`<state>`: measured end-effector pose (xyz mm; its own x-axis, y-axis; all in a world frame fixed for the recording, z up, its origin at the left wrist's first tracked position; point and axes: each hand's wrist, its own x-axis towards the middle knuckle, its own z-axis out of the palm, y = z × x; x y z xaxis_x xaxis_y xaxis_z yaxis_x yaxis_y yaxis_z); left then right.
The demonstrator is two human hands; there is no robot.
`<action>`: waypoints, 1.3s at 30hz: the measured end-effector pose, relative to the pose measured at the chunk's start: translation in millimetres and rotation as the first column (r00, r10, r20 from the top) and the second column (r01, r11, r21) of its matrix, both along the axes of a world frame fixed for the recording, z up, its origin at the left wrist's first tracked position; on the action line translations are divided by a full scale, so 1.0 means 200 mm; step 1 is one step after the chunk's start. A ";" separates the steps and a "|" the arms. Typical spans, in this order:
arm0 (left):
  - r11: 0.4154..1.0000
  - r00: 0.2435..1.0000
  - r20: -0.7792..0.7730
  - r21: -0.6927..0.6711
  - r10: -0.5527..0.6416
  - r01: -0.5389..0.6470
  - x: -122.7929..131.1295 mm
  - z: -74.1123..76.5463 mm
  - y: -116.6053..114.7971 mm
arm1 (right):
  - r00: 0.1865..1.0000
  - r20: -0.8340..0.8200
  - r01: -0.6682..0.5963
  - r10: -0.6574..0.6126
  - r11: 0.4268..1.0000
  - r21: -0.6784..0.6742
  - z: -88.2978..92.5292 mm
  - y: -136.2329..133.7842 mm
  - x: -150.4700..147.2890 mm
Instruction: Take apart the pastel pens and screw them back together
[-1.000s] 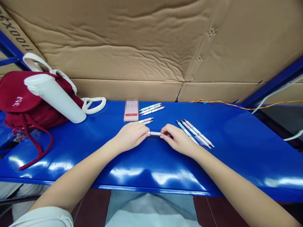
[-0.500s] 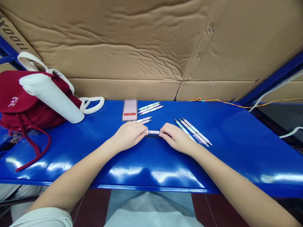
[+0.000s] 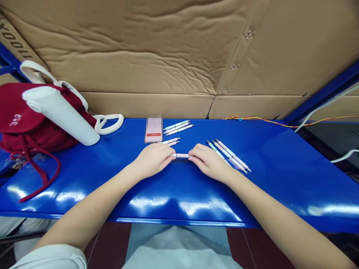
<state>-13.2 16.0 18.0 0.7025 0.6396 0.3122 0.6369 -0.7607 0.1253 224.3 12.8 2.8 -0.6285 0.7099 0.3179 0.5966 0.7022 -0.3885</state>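
Note:
A pale pink and white pen lies level between my two hands, just over the blue table. My left hand pinches its white end. My right hand pinches the other end, where a bit of the metal tip shows. Beyond my left hand are pink and white pens, partly hidden by it. Farther back, several pens lie in a loose group. Beside my right hand another group of pens in pink, white and mint lies slanted, one partly covered by the hand.
A phone lies behind my left hand. On the left, a white bottle leans on a dark red bag with white straps. A cardboard wall closes off the back. Thin wires run along the back right edge.
My right hand has shifted very slightly upward at the pen's end. Both hands keep their pinch, and the pens on the table stay in place.

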 end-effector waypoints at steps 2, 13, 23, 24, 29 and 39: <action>1.000 1.000 0.007 0.004 -0.003 0.003 0.00 0.00 0.00 | 1.000 0.020 -0.009 0.009 1.000 -0.003 0.00 0.00 -0.01; 1.000 1.000 0.013 -0.015 0.017 -0.017 0.00 0.00 0.00 | 0.994 -0.106 0.034 -0.029 0.999 0.040 -0.02 -0.01 -0.02; 1.000 1.000 -0.001 0.026 0.006 -0.006 0.01 -0.02 -0.01 | 0.991 -0.132 0.004 -0.015 0.997 -0.079 -0.02 0.00 -0.02; 1.000 1.000 -0.009 0.001 -0.007 0.007 0.01 -0.02 -0.01 | 0.986 -0.161 0.016 -0.033 0.994 -0.107 -0.01 0.00 -0.02; 0.989 0.993 -0.047 -0.106 -0.109 0.104 0.02 0.01 -0.04 | 0.837 -0.441 0.164 -0.325 0.917 -0.364 0.02 0.03 0.02; 0.968 0.962 -0.111 0.028 0.250 -0.248 -0.08 0.00 0.06 | 0.462 -0.515 0.439 -0.722 0.691 -0.575 0.01 0.15 0.18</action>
<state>-29.5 28.0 18.9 0.5524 0.7951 0.2504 0.8159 -0.5772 0.0328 260.5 42.1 4.5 0.2663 0.9567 0.1178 0.2840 0.0389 -0.9580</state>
